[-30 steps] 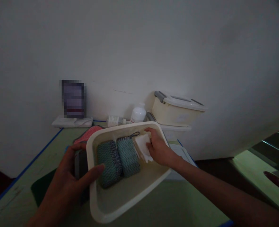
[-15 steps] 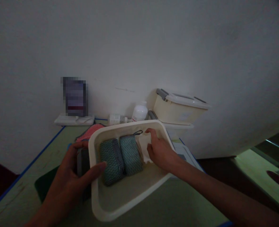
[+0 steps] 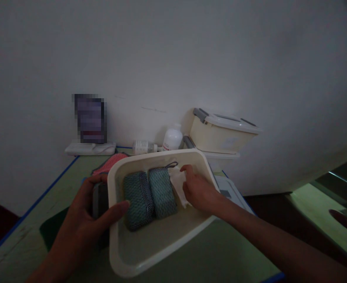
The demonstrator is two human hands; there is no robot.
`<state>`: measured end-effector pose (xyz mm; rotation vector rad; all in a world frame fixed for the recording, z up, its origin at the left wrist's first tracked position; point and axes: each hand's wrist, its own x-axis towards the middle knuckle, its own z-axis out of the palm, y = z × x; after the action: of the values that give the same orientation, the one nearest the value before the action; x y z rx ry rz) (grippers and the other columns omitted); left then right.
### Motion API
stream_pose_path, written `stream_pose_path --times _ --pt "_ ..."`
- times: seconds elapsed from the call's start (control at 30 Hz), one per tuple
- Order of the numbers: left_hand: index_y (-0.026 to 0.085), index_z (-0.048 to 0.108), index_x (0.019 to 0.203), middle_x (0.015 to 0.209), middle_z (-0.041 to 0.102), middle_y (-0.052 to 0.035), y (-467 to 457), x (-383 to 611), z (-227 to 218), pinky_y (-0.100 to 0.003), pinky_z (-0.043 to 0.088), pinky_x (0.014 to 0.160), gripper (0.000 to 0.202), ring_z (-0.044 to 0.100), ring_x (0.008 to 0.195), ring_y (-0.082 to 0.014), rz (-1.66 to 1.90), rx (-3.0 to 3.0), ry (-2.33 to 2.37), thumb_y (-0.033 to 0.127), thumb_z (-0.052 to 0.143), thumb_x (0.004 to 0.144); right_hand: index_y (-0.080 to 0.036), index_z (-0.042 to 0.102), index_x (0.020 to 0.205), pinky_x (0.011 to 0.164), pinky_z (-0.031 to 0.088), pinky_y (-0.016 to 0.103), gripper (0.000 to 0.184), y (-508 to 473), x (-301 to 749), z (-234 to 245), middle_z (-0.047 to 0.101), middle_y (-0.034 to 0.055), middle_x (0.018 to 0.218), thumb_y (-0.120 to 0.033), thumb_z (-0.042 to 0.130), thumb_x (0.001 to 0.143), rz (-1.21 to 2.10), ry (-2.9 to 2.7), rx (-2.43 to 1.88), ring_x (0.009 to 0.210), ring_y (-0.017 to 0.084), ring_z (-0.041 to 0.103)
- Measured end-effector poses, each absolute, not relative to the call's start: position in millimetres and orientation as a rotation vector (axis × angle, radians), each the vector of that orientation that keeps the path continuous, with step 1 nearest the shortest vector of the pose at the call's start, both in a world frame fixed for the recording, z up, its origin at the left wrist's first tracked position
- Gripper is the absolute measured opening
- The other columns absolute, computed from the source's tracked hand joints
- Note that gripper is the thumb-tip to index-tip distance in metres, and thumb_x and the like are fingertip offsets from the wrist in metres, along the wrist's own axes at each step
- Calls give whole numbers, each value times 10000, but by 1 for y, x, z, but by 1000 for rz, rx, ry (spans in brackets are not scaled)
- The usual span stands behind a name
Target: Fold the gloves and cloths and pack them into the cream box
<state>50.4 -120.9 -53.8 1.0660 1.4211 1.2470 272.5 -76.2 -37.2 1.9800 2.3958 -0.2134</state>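
A cream plastic bin (image 3: 161,257) is tilted toward me above the table. My left hand (image 3: 86,220) grips its left side, thumb over the rim and fingers around the outside. Inside lie two teal woven scrubbing sponges (image 3: 137,200) side by side, the right one with a small dark hanging loop (image 3: 172,164). To the right of them is a crumpled white cloth (image 3: 178,182). My right hand (image 3: 198,188) reaches into the bin and has its curled fingers on this cloth, the index finger bent over its top edge.
Behind the bin stand a white bottle (image 3: 172,138), a clear bottle on its side (image 3: 142,147) and a lidded storage box (image 3: 220,133) on another one. A pink cloth (image 3: 111,163) and a dark green pad (image 3: 52,228) lie at left. A blurred-out screen (image 3: 91,120) stands at the back.
The white cloth has shifted slightly down and spread toward the right sponge under my right hand. My left hand keeps its hold on the bin. The view has moved slightly.
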Motion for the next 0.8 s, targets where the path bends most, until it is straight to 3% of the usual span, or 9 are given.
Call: stream_pose_path --times 0.23,0.5,0.63,0.8 --pt "280 415 984 721 618 43 -123 53 -50 -275 536 462 540 631 583 -199 1239 1053 1437 453 694 555 -62 357 1233 548 383 306 479 -74 269 -40 691 166 816 -54 408 757 -177 2381 1997 720 276 652" --pt "290 398 1013 679 594 57 -123 52 -50 -275 526 432 571 605 540 -187 1188 1090 1468 481 686 559 -41 366 1227 725 439 311 389 -60 267 -30 659 193 969 -106 387 843 -105 2395 2111 905 244 632" --pt "286 403 993 676 599 64 -125 53 -47 -260 524 447 547 601 538 -174 1201 1094 1464 473 677 558 -38 390 1231 695 455 328 374 -56 263 -36 668 198 941 -127 387 868 -50 2346 2122 859 255 647" --pt "283 393 1019 710 609 44 -123 51 -50 -297 537 479 576 614 581 -201 1188 1130 1475 513 673 571 -38 408 1216 654 458 317 371 -56 255 -38 672 182 924 -40 349 850 86 2312 2093 806 238 654"
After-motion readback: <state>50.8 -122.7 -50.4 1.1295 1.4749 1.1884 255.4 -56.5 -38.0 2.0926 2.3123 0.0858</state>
